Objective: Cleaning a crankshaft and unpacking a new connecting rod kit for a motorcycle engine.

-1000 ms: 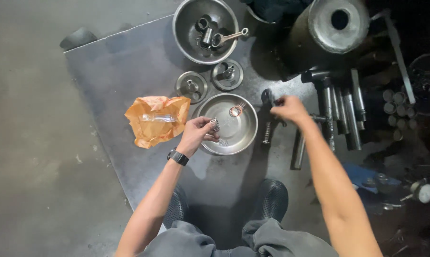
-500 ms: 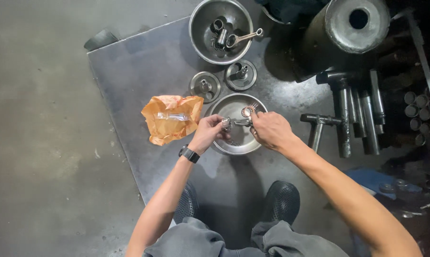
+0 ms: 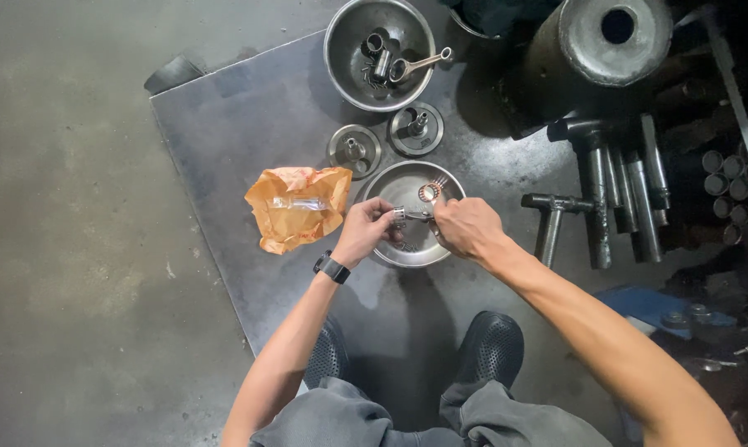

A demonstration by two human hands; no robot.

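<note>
Fingers of the left hand (image 3: 367,228) close on a small metal part (image 3: 400,217) over the shallow steel bowl (image 3: 407,252). Fingers of the right hand (image 3: 467,228) pinch the same assembly, a copper-toned ring (image 3: 429,193) at 12 o'clock. An orange bag (image 3: 295,207) lies at 9 o'clock; T-handle wrenches (image 3: 593,199) at 3 o'clock.

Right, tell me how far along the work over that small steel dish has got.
Done: two round metal discs with centre posts lie apart on the dark metal sheet, and the large steel bowl holds loose parts. In hand: left hand and right hand hold a small metal part over the shallow steel dish, beside a copper-coloured ring. Left: the orange plastic bag lies untouched.
</note>
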